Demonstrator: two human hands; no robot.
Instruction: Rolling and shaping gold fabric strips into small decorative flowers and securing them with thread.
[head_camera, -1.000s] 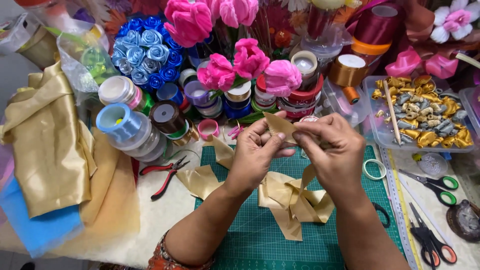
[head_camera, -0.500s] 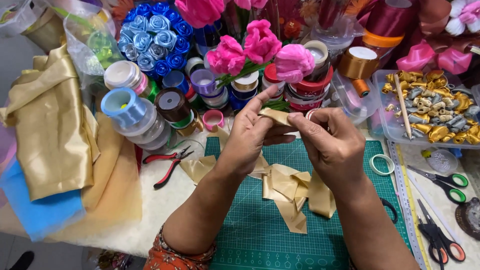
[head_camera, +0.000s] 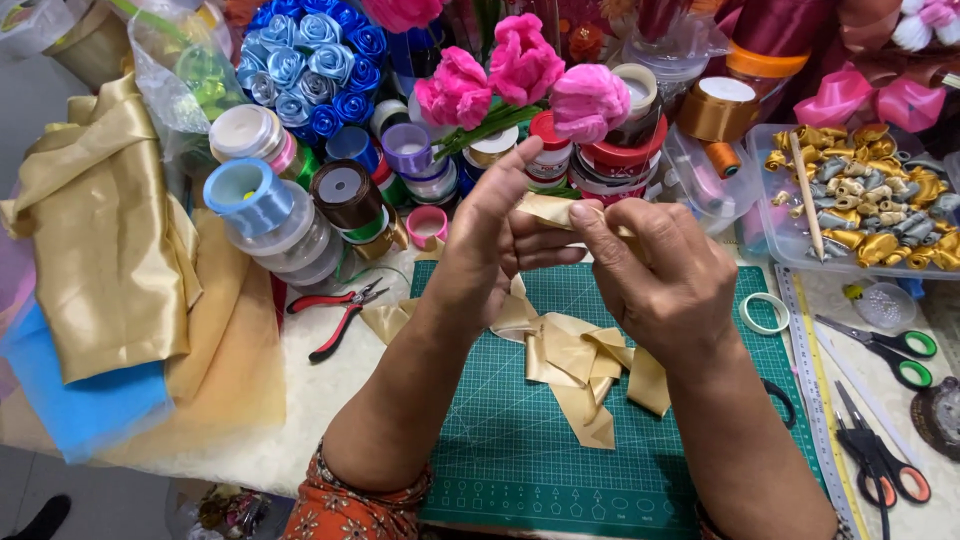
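Observation:
My left hand and my right hand are raised together over a green cutting mat. Between their fingertips they pinch a folded piece of gold satin ribbon. The left index finger sticks up above the fold. The rest of the gold ribbon trails down from the hands and lies in loose loops on the mat below them. Three pink ribbon roses on green stems stand just behind the hands.
Several ribbon spools crowd the back left, beside a blue ribbon-rose bouquet. Gold fabric and blue mesh lie at left. Red-handled pliers, a clear box of small ribbon rolls, a tape ring and scissors surround the mat.
Both hands have stayed together on the ribbon fold, shifting a little toward the roses. The left index finger has lifted, and the trailing ribbon has settled lower on the mat.

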